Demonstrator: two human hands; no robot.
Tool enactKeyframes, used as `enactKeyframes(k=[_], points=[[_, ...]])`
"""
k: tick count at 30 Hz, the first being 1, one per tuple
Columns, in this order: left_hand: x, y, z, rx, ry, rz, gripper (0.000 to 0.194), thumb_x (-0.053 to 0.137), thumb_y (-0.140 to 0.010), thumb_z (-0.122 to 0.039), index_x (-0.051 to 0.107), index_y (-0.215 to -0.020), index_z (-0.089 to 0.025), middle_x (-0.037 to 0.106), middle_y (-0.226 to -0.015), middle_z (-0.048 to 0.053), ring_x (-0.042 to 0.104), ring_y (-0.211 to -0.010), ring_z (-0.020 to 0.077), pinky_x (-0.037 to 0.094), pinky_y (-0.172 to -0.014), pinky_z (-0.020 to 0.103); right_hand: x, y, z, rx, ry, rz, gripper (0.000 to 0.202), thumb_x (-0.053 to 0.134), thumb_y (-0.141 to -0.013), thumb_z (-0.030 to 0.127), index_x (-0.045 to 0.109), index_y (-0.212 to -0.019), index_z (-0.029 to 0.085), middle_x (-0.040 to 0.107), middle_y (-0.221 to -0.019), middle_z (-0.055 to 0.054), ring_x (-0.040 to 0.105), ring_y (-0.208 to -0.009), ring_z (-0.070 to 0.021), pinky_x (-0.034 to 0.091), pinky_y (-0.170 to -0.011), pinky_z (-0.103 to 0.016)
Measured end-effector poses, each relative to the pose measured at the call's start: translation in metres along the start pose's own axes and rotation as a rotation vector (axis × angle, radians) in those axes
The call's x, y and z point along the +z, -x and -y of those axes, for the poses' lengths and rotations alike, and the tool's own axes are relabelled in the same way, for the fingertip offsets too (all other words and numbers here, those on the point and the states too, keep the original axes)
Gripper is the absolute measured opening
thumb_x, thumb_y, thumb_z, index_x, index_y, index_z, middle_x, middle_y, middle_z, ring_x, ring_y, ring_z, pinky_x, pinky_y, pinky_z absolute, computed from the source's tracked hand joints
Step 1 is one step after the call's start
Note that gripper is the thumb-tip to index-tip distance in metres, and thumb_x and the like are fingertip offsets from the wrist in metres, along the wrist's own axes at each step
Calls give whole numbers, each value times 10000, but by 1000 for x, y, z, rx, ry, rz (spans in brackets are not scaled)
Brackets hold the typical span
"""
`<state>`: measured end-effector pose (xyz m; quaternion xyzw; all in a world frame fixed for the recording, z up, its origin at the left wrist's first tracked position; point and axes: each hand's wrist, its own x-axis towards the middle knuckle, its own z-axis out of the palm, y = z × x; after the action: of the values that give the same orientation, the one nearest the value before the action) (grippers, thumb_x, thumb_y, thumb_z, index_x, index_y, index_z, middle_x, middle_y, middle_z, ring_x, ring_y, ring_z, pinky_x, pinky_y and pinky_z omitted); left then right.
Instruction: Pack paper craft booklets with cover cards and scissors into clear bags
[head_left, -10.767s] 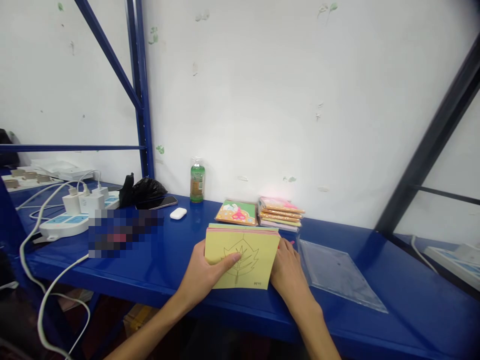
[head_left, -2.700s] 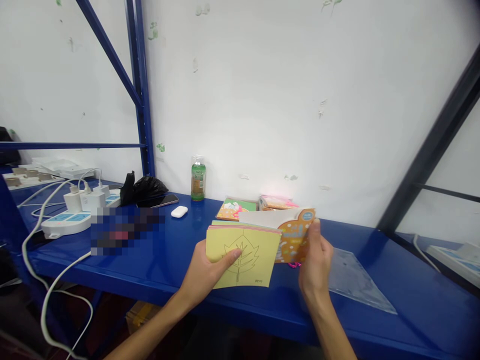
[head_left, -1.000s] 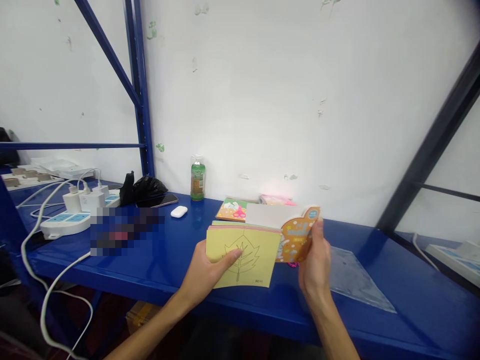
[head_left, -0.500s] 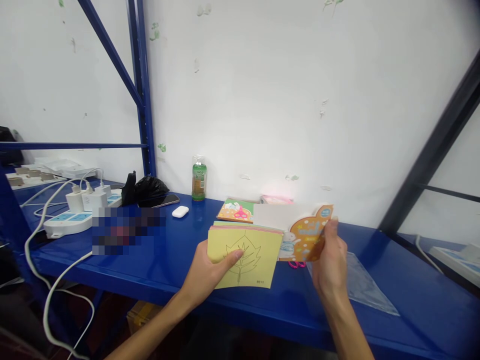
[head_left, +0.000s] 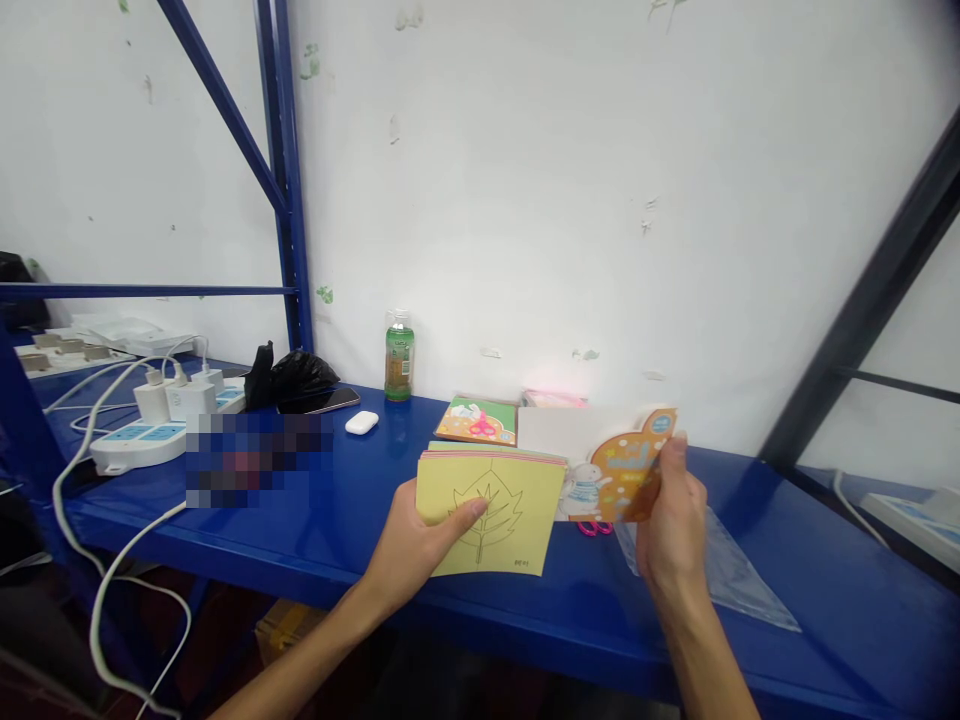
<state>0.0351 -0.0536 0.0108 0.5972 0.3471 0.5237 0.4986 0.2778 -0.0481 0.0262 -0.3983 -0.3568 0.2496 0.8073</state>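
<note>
The left hand (head_left: 416, 540) clamps yellow leaf-printed paper sheets (head_left: 517, 490); the right hand (head_left: 679, 525), closed on an orange-and-white printed card (head_left: 622, 478), has moved farther from it.

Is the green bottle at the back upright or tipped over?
Upright: the bottle stands base down on the blue table, neck pointing up in front of the wall.

scuffed white wall (head_left: 480, 200) | blue metal table (head_left: 315, 520) | blue upright post (head_left: 289, 200)
</note>
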Motion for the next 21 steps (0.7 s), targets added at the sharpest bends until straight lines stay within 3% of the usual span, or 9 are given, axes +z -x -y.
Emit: enactKeyframes(k=[7, 17, 21], points=[[0, 2, -1, -6, 6, 7, 391, 763, -831, -367, 724, -1163, -164, 769, -1190, 105, 733, -1077, 304, 629, -846, 354, -1, -2, -1, 6, 6, 16, 580, 618, -819, 707, 726, -820, 137, 737, -705, -49, 693, -564, -200, 562, -580, -316], [1, 0, 1, -10, 3, -1, 391, 774, -819, -370, 728, -1143, -157, 777, -1168, 106, 747, -1036, 299, 627, -844, 354, 0, 1, -3, 56, 2, 45, 554, 633, -800, 713, 692, -739, 165, 735, -709, -41, 725, -712, -204, 577, -634, -286], [2, 1, -1, -8, 11, 11, 401, 772, -822, -358, 720, -1164, -154, 778, -1168, 100, 736, -1070, 299, 624, -854, 352, 1, 2, -3, 84, 4, 73, 517, 687, -767, 686, 712, -792, 170, 739, -718, -37, 731, -714, -215, 577, -614, -281]])
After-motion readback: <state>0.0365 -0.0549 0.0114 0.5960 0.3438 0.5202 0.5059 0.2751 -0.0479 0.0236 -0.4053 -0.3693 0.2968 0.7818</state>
